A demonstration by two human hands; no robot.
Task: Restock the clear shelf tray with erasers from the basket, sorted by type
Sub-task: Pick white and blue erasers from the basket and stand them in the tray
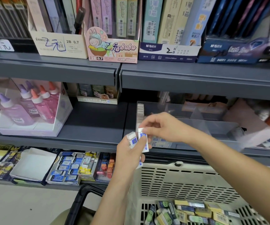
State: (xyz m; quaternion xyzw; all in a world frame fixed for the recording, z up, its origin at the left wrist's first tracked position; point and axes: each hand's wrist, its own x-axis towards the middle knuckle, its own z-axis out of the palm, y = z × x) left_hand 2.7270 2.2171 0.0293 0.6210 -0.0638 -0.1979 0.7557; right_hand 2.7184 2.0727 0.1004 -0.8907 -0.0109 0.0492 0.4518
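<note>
The grey shelf [196, 75] carries the clear shelf tray [212, 125], with a row of pale erasers [140, 111] at its left end. Below it, the basket [187, 184] holds mixed erasers [187, 211]. In front of the tray, the left hand [129, 153] grips a few blue-and-white erasers [131, 137], and the right hand [163, 129] pinches the top of one [143, 138]. This looks like sorting one type; next, it likely needs lifting into a matching compartment.

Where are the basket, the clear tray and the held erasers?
basket [187, 179], head view, on its slotted back wall.
clear tray [212, 129], head view, on its front wall.
held erasers [141, 135], head view, on a blue label.
</note>
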